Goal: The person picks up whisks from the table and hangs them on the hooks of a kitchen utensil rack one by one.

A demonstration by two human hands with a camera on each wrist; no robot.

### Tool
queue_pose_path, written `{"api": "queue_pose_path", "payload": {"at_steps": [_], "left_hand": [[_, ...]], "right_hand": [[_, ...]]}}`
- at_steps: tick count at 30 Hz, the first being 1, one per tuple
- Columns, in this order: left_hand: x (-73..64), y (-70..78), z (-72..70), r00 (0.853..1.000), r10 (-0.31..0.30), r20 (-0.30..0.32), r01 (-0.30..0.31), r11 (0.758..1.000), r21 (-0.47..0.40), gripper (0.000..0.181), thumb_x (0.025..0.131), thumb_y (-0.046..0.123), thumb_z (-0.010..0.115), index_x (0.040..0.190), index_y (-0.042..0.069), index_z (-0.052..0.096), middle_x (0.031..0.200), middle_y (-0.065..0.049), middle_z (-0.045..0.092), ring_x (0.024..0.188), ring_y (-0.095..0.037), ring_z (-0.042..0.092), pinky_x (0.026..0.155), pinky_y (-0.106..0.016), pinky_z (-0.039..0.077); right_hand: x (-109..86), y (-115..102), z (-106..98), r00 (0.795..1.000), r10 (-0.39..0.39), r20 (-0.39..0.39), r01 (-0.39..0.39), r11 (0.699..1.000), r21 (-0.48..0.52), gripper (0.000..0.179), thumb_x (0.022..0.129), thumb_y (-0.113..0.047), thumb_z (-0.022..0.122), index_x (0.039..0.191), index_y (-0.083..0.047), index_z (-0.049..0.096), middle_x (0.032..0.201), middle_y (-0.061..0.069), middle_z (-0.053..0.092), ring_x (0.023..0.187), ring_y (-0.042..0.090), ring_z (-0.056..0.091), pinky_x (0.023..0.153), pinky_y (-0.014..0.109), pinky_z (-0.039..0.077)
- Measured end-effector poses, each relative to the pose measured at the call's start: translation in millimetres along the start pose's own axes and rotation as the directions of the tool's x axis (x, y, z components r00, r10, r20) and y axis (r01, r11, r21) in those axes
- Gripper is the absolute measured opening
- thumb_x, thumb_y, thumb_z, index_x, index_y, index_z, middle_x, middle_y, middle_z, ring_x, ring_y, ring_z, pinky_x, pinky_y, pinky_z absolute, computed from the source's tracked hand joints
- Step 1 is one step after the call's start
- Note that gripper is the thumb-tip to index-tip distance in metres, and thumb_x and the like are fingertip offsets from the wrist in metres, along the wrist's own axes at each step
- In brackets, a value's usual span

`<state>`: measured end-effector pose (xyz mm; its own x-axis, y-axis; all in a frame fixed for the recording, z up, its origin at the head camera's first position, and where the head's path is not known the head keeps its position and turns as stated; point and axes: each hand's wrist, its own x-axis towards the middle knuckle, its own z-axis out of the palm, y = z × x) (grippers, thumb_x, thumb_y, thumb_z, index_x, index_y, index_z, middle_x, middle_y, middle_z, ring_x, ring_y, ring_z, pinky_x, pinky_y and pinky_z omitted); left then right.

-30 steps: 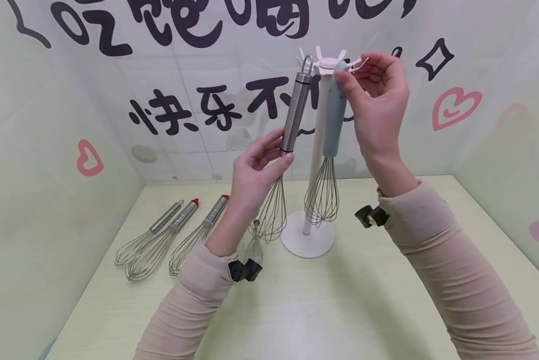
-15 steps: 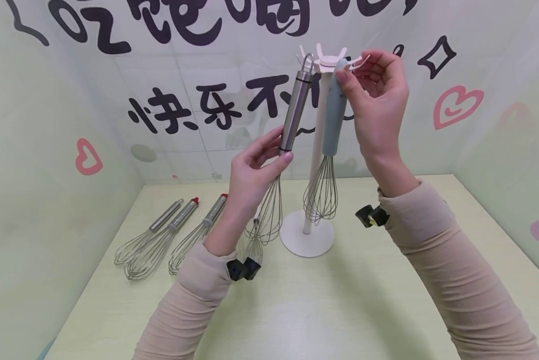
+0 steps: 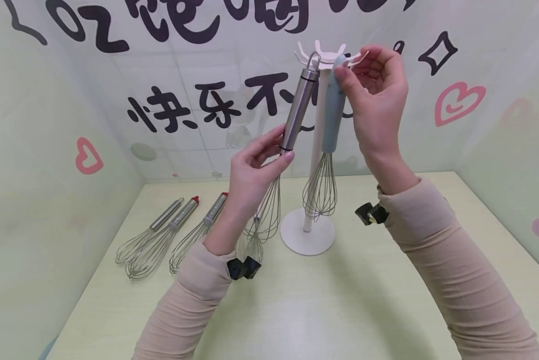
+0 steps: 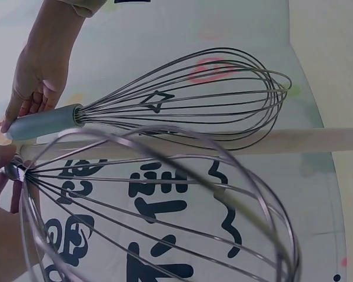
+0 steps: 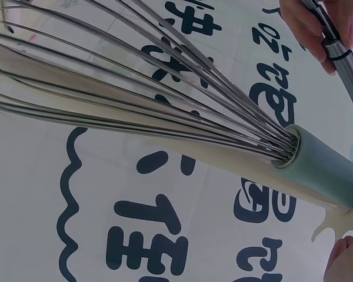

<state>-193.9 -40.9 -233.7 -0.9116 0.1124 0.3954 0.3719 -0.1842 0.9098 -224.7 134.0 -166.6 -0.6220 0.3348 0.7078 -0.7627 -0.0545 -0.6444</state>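
Observation:
My left hand (image 3: 253, 172) grips a steel whisk (image 3: 298, 107) low on its handle. The whisk leans right, and its hanging loop overlaps a left prong of the white stand (image 3: 292, 241) in the head view. My right hand (image 3: 382, 102) pinches the top of a whisk with a blue handle (image 3: 333, 117), right at a prong on the stand's other side; its wires hang in front of the pole. In the left wrist view the blue-handled whisk (image 4: 47, 121) and the steel whisk's wires (image 4: 165, 164) lie side by side. The right wrist view shows the blue handle (image 5: 326, 164) close up.
On the table (image 3: 319, 310) at left lie a plain steel whisk (image 3: 149, 232) and two red-tipped whisks, one (image 3: 179, 217) beside it and one (image 3: 210, 215) partly behind my left arm. A small whisk (image 3: 254, 245) shows beside my left wrist. A printed sheet (image 3: 197, 155) hangs behind.
The steel whisk's loop has moved slightly right to the stand's prong. My right hand keeps its hold on the blue-handled whisk.

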Motion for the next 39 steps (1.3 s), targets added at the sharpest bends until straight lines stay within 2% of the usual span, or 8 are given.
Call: {"api": "queue_pose_path", "payload": {"at_steps": [12, 20, 23, 28, 35, 39], "left_hand": [[0.2, -8.0, 3.2, 0.999, -0.039, 0.008, 0.039, 0.999, 0.018, 0.048, 0.082, -0.001, 0.068, 0.128, 0.007, 0.058, 0.119, -0.013, 0.063, 0.097, -0.005, 0.062, 0.082, -0.016, 0.054], [0.8, -14.1, 4.8, 0.999, -0.053, 0.008, 0.053, 0.999, 0.013, 0.049, 0.082, -0.001, 0.068, 0.129, 0.008, 0.058, 0.120, -0.012, 0.062, 0.098, -0.005, 0.062, 0.084, -0.017, 0.053], [1.5, -16.3, 5.7, 0.999, -0.052, 0.013, 0.051, 0.999, 0.012, 0.049, 0.082, -0.001, 0.068, 0.129, 0.008, 0.057, 0.121, -0.013, 0.062, 0.100, -0.007, 0.062, 0.085, -0.018, 0.053], [2.4, -17.9, 8.1, 0.999, -0.036, 0.019, 0.035, 0.999, 0.039, 0.048, 0.083, 0.000, 0.068, 0.129, 0.009, 0.057, 0.123, -0.013, 0.062, 0.101, -0.009, 0.063, 0.085, -0.020, 0.053], [5.9, -19.0, 10.8, 0.999, -0.027, 0.034, 0.025, 0.997, 0.072, 0.046, 0.083, 0.000, 0.067, 0.128, 0.006, 0.056, 0.123, -0.015, 0.061, 0.104, -0.015, 0.063, 0.086, -0.023, 0.053], [8.9, -20.0, 10.8, 0.997, -0.053, 0.050, 0.048, 0.994, 0.094, 0.046, 0.084, 0.002, 0.067, 0.128, 0.007, 0.056, 0.123, -0.013, 0.061, 0.107, -0.018, 0.063, 0.087, -0.024, 0.054]], "right_hand": [[1.0, 3, -1, 1.000, -0.020, 0.013, 0.020, 1.000, -0.008, 0.028, 0.079, 0.000, 0.070, 0.099, -0.011, 0.054, 0.089, -0.002, 0.056, 0.085, 0.014, 0.053, 0.083, 0.023, 0.047], [2.3, 2, -1, 0.998, 0.056, -0.001, -0.056, 0.997, 0.044, 0.031, 0.077, 0.001, 0.072, 0.101, -0.007, 0.054, 0.091, 0.001, 0.055, 0.087, 0.013, 0.053, 0.083, 0.021, 0.046], [2.0, 2, -2, 0.999, 0.046, 0.003, -0.046, 0.999, 0.028, 0.030, 0.078, 0.001, 0.071, 0.101, -0.007, 0.054, 0.091, 0.000, 0.055, 0.087, 0.013, 0.053, 0.084, 0.021, 0.046], [1.7, 0, -1, 0.997, 0.076, 0.000, -0.076, 0.995, 0.057, 0.032, 0.077, 0.001, 0.072, 0.101, -0.006, 0.054, 0.091, 0.001, 0.055, 0.087, 0.013, 0.052, 0.084, 0.021, 0.046], [0.6, 1, -1, 1.000, -0.006, 0.017, 0.006, 1.000, 0.010, 0.028, 0.080, 0.002, 0.069, 0.099, -0.010, 0.054, 0.090, -0.002, 0.056, 0.086, 0.013, 0.053, 0.084, 0.022, 0.047], [0.5, 1, 0, 1.000, 0.024, 0.009, -0.024, 0.999, 0.029, 0.029, 0.079, 0.003, 0.069, 0.100, -0.008, 0.053, 0.091, 0.000, 0.055, 0.087, 0.013, 0.052, 0.085, 0.022, 0.047]]}}
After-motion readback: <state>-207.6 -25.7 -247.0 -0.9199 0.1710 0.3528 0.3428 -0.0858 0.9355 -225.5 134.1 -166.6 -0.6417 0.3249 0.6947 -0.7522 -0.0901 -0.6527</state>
